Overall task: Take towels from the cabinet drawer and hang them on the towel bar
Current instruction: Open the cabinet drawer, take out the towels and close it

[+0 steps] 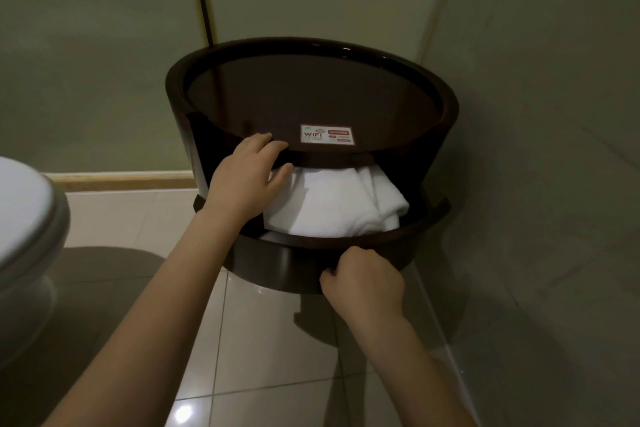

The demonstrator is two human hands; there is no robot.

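A round dark wooden cabinet [311,90] stands in the corner, its curved drawer [273,267] pulled out toward me. Folded white towels [332,204] fill the drawer. My left hand [246,180] reaches over the drawer's left side, fingers resting on the cabinet's top rim and thumb touching the towels. My right hand [363,282] is closed on the drawer's front edge. No towel bar is in view.
A white toilet [24,225] sits at the left edge. A WiFi sticker [327,134] lies on the cabinet top. Walls close in behind and on the right [536,149]. Glossy floor tiles [270,357] spread below the drawer.
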